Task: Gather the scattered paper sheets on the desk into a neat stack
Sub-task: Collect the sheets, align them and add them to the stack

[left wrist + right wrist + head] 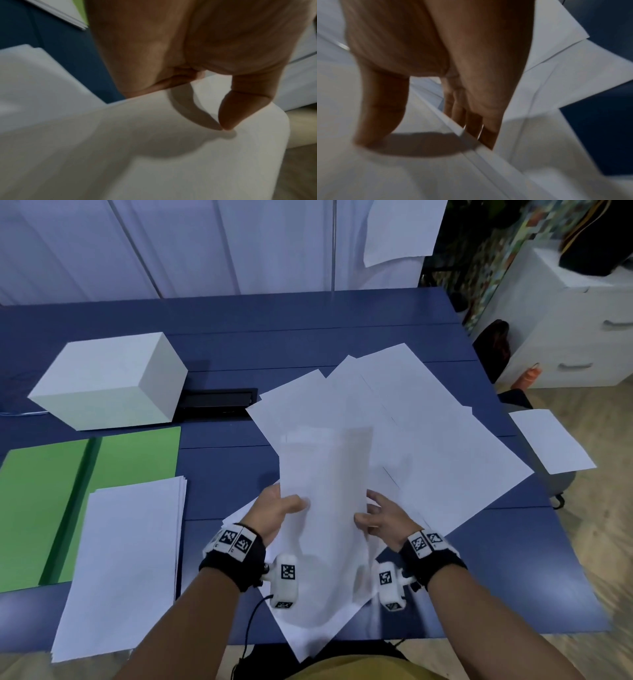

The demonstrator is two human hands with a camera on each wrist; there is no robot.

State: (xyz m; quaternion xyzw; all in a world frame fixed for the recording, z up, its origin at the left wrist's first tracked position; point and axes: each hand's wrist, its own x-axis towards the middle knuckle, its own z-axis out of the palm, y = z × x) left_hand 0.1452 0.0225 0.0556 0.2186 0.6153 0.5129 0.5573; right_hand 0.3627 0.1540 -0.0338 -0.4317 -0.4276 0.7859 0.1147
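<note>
I have both hands clamped on a small bundle of sheets [325, 491] in the lower middle of the head view. My left hand [274, 511] pinches its left edge, thumb on top, and the left wrist view shows that thumb [240, 108] pressing into the paper. My right hand [383, 518] holds the right edge, thumb on top and fingers [476, 121] tucked under the sheets. The bundle is lifted and curved, its near end hanging past the front edge of the blue bench [342, 316].

Behind it, right of centre, loose sheets [428, 419] lie fanned and overlapping on the bench. One more sheet [551, 440] sits apart at the right edge. At lower left a squared pile of paper [123, 559] lies beside an open green folder [44, 491]. A white box [106, 385] stands at upper left.
</note>
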